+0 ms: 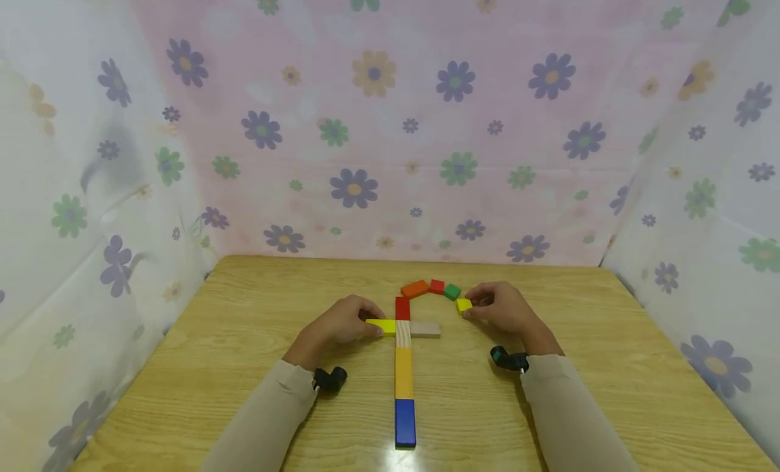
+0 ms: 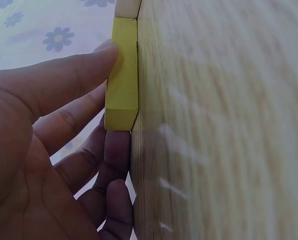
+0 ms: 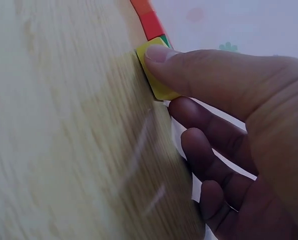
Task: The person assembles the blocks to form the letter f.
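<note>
My left hand [image 1: 347,321] pinches a long yellow block [image 1: 387,328] between thumb and fingers; the block lies flat, its end against a striped wooden block [image 1: 403,334]. In the left wrist view the thumb presses along the near side of that yellow block [image 2: 122,85]. My right hand [image 1: 502,307] holds a small yellow block [image 1: 463,306] just below a green block [image 1: 452,292]. The right thumb covers part of the small yellow block [image 3: 161,85] in the right wrist view. From the green block a curve runs left through a red block [image 1: 437,286] and an orange block [image 1: 415,289].
Another red block [image 1: 402,308] stands in line above the striped one. Below it follow an orange-yellow block [image 1: 404,372] and a blue block [image 1: 405,422]. To its right lies a pale wooden block [image 1: 425,330]. Flowered cloth [image 1: 390,154] encloses the wooden table [image 1: 256,282].
</note>
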Demonstrator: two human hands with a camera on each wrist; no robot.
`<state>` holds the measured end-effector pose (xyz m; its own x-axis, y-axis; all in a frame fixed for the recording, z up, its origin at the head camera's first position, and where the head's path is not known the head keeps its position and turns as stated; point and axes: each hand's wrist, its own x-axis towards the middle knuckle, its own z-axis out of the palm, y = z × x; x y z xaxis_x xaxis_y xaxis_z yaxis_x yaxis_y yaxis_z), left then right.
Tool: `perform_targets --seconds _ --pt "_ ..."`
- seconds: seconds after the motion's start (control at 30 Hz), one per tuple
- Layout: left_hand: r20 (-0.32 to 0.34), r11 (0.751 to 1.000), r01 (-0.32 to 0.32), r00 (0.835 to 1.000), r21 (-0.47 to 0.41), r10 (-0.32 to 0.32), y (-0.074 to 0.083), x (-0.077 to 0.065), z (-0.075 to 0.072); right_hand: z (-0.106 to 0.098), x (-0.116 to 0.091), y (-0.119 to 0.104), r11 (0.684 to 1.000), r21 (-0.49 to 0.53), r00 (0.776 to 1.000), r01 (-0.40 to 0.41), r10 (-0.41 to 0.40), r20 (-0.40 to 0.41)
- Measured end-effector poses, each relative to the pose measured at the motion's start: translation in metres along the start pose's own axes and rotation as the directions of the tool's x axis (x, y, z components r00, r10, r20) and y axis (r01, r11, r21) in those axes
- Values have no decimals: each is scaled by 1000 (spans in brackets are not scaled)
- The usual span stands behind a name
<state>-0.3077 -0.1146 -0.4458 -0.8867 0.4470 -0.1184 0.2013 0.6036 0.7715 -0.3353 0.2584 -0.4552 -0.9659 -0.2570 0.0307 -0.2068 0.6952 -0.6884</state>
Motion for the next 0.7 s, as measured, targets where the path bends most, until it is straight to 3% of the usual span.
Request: perform_targets --seconds 0.7 --pt "-4 1000 -7 1000 4 7 -1 0 1 3 -1 -3 1000 -7 1000 -7 7 -7"
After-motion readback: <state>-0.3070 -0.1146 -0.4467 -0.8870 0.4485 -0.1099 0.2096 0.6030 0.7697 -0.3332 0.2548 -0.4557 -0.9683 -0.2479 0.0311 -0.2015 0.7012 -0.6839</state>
